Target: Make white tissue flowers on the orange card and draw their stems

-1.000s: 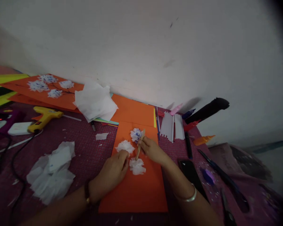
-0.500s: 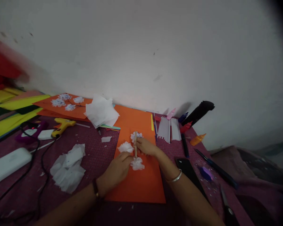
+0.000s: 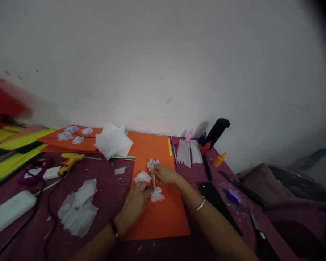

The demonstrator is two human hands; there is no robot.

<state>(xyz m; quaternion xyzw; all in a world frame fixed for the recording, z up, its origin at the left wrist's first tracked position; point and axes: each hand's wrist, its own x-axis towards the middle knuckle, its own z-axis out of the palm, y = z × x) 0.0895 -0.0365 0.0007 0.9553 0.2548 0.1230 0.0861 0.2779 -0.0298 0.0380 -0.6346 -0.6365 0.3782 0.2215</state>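
An orange paper sheet (image 3: 165,221) lies in front of me with several ruffled white tissue paper flowers on it. My right hand (image 3: 164,174) grips a flat wooden craft stick (image 3: 153,172) near its middle, holding it lengthwise over the sheet. The stick crosses the upper flower (image 3: 149,165), and its lower end meets the lower flower (image 3: 157,195). Beside the left flower (image 3: 142,177), my left hand (image 3: 136,199) rests on the sheet with bent fingers closed close to the stick's lower end. What those fingertips press or pinch is hidden.
Loose tissue pieces (image 3: 80,210), a yellow glue gun (image 3: 70,162) and a white power strip (image 3: 12,212) lie left. Behind are white paper squares (image 3: 112,141) and a flowered orange sheet (image 3: 51,139). On the right are a phone (image 3: 217,199), scissors (image 3: 260,235) and paint bottles (image 3: 219,159).
The camera view has tilted up and turned slightly right, so everything sits lower and a bit left. Both hands keep nearly the same place on the sheet, the stick still in my right hand.
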